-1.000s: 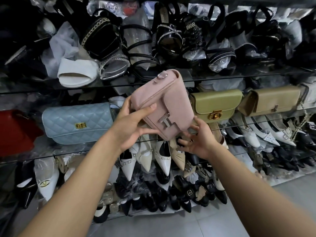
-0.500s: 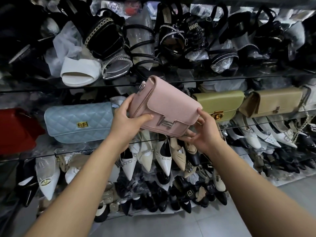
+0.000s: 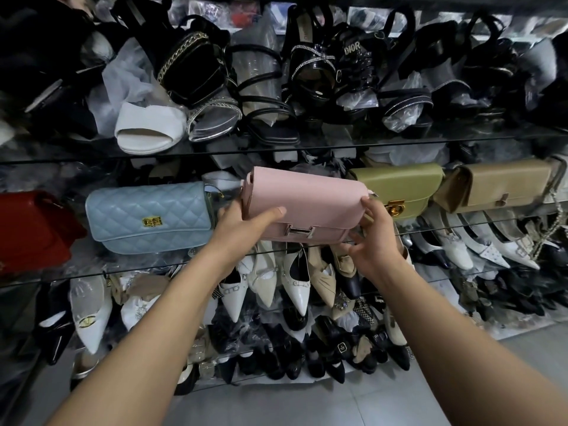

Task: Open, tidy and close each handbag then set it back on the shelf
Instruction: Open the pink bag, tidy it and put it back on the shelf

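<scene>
Held the pink handbag [image 3: 307, 204] level and upright in the middle of the view, over the front edge of the middle glass shelf [image 3: 92, 265]; could not tell whether its base touched the glass. Showed the flap down, with the silver H clasp [image 3: 299, 232] at the bag's 6 o'clock. Gripped the 9 o'clock end with the left hand [image 3: 242, 224], thumb flat across the front, fingers hidden behind. Clasped the 3 o'clock end with the right hand [image 3: 376, 241], thumb up on the top corner, fingers curled under and partly spread. Stood between a blue quilted handbag [image 3: 147, 219] at 9 o'clock and an olive handbag [image 3: 399, 186] at 3 o'clock, just beside both, with a tan handbag [image 3: 504, 186] farther toward 3 o'clock and a red bag [image 3: 33, 229] at the far 9 o'clock edge. Saw black sandals [image 3: 312, 75] crowded on the shelf at 12 o'clock and pale pointed shoes [image 3: 298, 284] at 6 o'clock.
</scene>
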